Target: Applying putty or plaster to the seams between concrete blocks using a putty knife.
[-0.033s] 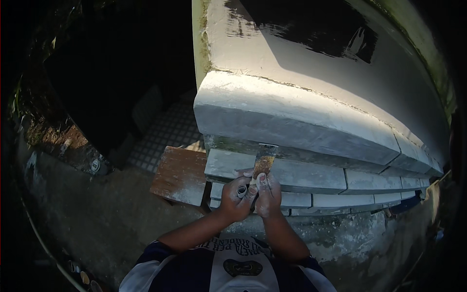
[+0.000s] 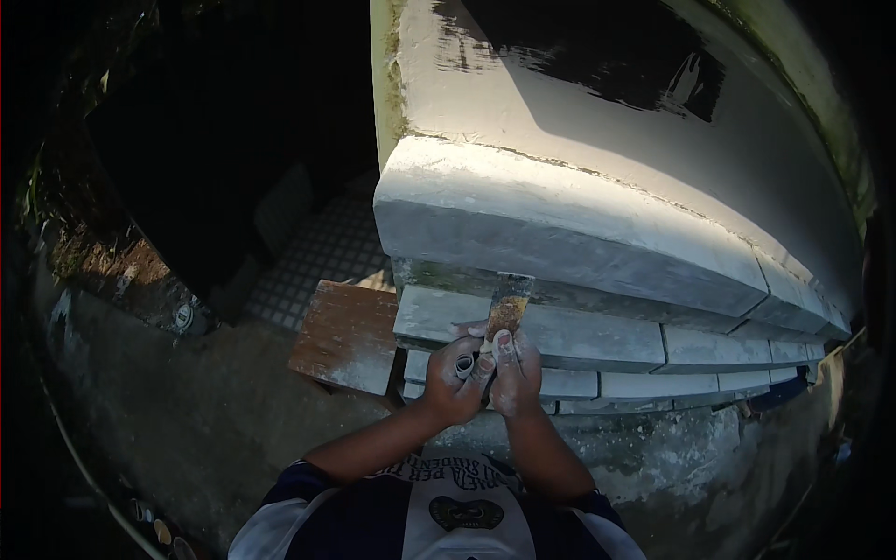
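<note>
A putty knife [image 2: 510, 306] with a stained, rusty-brown blade points away from me, held in front of the pale ledges. My right hand [image 2: 516, 378] is closed on it, its thumb pressed to the blade's lower part. Close against it, my left hand [image 2: 454, 383] is closed too, around a small rolled or tube-like thing [image 2: 464, 365] whose round pale end shows. Its fingertips meet the right hand near the knife's lower end, and the handle is hidden. White dust coats both hands.
Beyond the hands rise stepped grey-white ledges [image 2: 569, 219] under a white wall [image 2: 457, 103] with a black painted patch [image 2: 597, 47]. A worn brown wooden stool or small table [image 2: 345, 327] stands left. Concrete ground [image 2: 205, 401] lies around, and a tiled floor [image 2: 317, 252] lies in shade.
</note>
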The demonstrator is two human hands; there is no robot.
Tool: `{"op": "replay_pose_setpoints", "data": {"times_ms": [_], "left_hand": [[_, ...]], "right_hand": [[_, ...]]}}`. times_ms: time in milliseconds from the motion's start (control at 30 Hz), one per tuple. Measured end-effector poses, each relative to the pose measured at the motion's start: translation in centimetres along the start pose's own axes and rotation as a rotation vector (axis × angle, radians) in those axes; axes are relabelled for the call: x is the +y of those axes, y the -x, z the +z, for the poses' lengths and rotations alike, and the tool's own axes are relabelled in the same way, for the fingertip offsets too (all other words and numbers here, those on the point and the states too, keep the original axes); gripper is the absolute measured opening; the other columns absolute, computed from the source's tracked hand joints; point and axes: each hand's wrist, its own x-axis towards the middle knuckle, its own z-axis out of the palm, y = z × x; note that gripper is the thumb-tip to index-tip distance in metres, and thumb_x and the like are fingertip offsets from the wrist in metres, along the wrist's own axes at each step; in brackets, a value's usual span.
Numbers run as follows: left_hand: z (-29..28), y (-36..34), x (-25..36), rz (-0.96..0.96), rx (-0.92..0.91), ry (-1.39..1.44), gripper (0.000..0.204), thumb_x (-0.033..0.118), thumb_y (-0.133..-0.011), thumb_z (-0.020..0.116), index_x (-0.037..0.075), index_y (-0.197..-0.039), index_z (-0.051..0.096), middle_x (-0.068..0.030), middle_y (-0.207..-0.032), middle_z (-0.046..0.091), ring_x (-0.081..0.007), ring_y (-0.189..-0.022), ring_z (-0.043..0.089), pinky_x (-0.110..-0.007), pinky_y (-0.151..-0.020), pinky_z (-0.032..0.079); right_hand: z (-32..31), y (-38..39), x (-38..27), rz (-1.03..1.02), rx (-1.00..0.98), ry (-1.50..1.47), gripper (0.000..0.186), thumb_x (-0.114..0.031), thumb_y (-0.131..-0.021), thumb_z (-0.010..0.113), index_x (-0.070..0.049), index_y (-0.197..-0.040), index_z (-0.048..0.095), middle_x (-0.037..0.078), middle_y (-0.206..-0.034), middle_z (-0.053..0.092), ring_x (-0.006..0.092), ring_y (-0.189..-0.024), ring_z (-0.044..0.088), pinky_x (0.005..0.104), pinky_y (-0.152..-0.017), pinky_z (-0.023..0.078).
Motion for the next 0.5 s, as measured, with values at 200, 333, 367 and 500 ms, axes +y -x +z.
{"op": "replay_pose_setpoints", "data": {"times_ms": [200, 333, 367, 500], "left_hand": [[0.4, 0.0, -1.8, 0.039, 0.044, 0.007, 0.023, 0.016, -0.096, 0.053, -0.004, -0.103, 0.06, -0.0169, -0.087, 0.066, -0.0238, -0.081, 0.065, -0.034, -0.074, 0.049], [0.6, -1.5, -0.2, 0.056, 0.065, 0.005, 0.022, 0.016, -0.097, 0.052, -0.004, -0.103, 0.06, -0.0172, -0.087, 0.066, -0.0231, -0.083, 0.064, -0.033, -0.077, 0.048], [0.5, -2.4, 0.5, 0.038, 0.032, 0.001, 0.027, 0.017, -0.097, 0.048, -0.005, -0.107, 0.059, -0.0177, -0.097, 0.063, -0.0238, -0.091, 0.06, -0.034, -0.083, 0.046], [0.4, -3.4, 2.2, 0.077, 0.045, 0.036, 0.022, 0.014, -0.097, 0.051, -0.005, -0.102, 0.059, -0.0171, -0.088, 0.065, -0.0241, -0.085, 0.062, -0.034, -0.083, 0.046]], "right_hand": [[-0.1, -0.3, 1.2, -0.067, 0.058, 0.065, 0.033, -0.023, -0.104, 0.038, 0.005, -0.107, 0.055, 0.016, -0.102, 0.064, 0.0192, -0.091, 0.062, 0.0311, -0.082, 0.05], [0.9, -1.2, -0.2, -0.103, 0.141, 0.119, 0.034, -0.024, -0.104, 0.038, 0.004, -0.103, 0.058, 0.01, -0.093, 0.064, 0.0129, -0.081, 0.059, 0.0268, -0.075, 0.048], [1.4, -1.5, -1.2, -0.1, 0.146, 0.122, 0.034, -0.024, -0.104, 0.038, 0.004, -0.103, 0.058, 0.01, -0.093, 0.064, 0.0129, -0.081, 0.059, 0.0268, -0.075, 0.048], [2.6, -2.2, -3.5, -0.157, 0.104, 0.138, 0.035, -0.025, -0.104, 0.038, 0.004, -0.102, 0.058, 0.009, -0.092, 0.063, 0.0108, -0.081, 0.058, 0.0257, -0.075, 0.047]]}}
